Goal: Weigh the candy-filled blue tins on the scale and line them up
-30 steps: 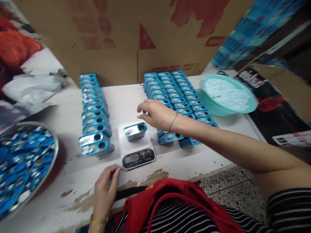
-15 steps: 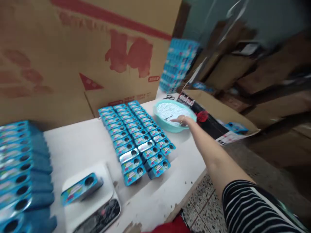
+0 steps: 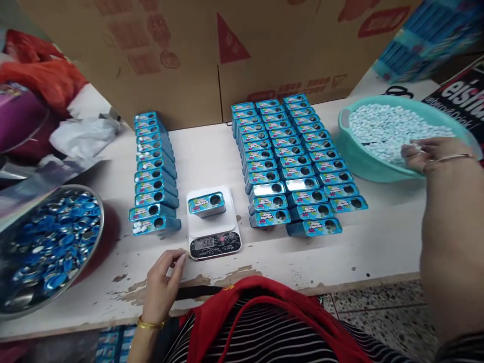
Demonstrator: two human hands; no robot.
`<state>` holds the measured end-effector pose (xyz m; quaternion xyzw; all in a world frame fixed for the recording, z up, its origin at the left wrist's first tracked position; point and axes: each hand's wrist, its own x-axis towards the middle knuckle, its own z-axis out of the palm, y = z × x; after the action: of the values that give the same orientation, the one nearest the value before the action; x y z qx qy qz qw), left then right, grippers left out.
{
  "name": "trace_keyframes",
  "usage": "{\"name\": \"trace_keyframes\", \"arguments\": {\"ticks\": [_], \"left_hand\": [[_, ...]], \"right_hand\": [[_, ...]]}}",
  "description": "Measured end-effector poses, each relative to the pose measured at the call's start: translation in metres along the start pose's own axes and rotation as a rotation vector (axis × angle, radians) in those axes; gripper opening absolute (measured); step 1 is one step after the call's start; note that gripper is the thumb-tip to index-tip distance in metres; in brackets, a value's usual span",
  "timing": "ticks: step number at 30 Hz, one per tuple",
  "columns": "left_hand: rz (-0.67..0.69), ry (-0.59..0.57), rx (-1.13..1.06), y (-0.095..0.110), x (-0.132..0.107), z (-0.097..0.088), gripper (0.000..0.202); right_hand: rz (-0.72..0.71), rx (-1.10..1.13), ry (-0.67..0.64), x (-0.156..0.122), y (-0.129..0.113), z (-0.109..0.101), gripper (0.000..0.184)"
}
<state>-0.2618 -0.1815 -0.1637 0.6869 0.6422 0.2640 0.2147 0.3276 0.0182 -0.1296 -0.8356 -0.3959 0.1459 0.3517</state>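
Note:
One blue tin [image 3: 206, 203] with a round hole in its top lies on a small white scale [image 3: 213, 224] whose display is lit. My left hand [image 3: 163, 287] rests on the table edge just left of the scale, fingers curled with nothing visible in them. My right hand [image 3: 427, 154] is far right at the near rim of a teal bowl [image 3: 363, 161] full of small pale tablets [image 3: 385, 128], its fingers pinched together; what they hold is too small to see. Rows of matching tins [image 3: 291, 161] stand right of the scale, and one column of tins [image 3: 153, 171] left of it.
A metal bowl [image 3: 94, 242] of blue lids sits at the left table edge. A large cardboard box [image 3: 227, 55] walls off the back. Plastic bags [image 3: 79, 136] and red cloth lie at far left. Stacked blue cartons stand at upper right. The worn white table [image 3: 378, 247] ends above a speckled floor.
My right hand went from just above the tin on the scale out to the teal bowl and stays at its rim. The view swung right, then back. My left hand stayed put.

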Motion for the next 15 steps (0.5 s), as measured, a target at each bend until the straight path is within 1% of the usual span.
{"name": "trace_keyframes", "arguments": {"ticks": [1, 2, 3, 4, 5, 6, 8, 10, 12, 14, 15], "left_hand": [[-0.003, -0.003, -0.008, -0.001, -0.001, 0.001, 0.019], [-0.009, -0.006, -0.015, -0.002, -0.002, 0.001, 0.020], [-0.013, -0.008, -0.023, -0.003, -0.002, 0.002, 0.021], [-0.016, -0.011, -0.031, -0.004, -0.003, 0.003, 0.022], [-0.018, -0.015, -0.040, -0.005, -0.003, 0.004, 0.023], [-0.018, -0.018, -0.047, -0.005, -0.003, 0.005, 0.023], [-0.010, -0.018, -0.062, -0.006, -0.003, 0.007, 0.021], [0.009, -0.007, -0.077, -0.006, -0.003, 0.009, 0.019], [0.033, 0.007, -0.095, -0.006, -0.003, 0.010, 0.019], [0.055, 0.011, -0.115, -0.006, -0.006, 0.011, 0.018], [0.063, 0.010, -0.124, -0.006, -0.008, 0.011, 0.017]], "right_hand": [[0.054, 0.077, -0.014, -0.002, -0.002, -0.002, 0.020], [0.108, 0.144, -0.037, -0.005, -0.006, -0.003, 0.014], [0.150, 0.204, -0.066, -0.008, -0.012, -0.005, 0.016], [0.171, 0.263, -0.093, -0.012, -0.020, -0.006, 0.026], [0.177, 0.315, -0.124, -0.019, -0.031, -0.005, 0.035], [0.165, 0.366, -0.165, -0.028, -0.046, -0.004, 0.039], [0.101, 0.445, -0.274, -0.057, -0.082, 0.004, 0.035], [-0.020, 0.509, -0.499, -0.099, -0.124, 0.019, 0.021], [-0.118, 0.488, -0.706, -0.147, -0.165, 0.041, 0.006], [-0.246, 0.361, -0.968, -0.192, -0.196, 0.065, 0.004], [-0.349, 0.288, -1.067, -0.211, -0.208, 0.077, 0.004]]}}
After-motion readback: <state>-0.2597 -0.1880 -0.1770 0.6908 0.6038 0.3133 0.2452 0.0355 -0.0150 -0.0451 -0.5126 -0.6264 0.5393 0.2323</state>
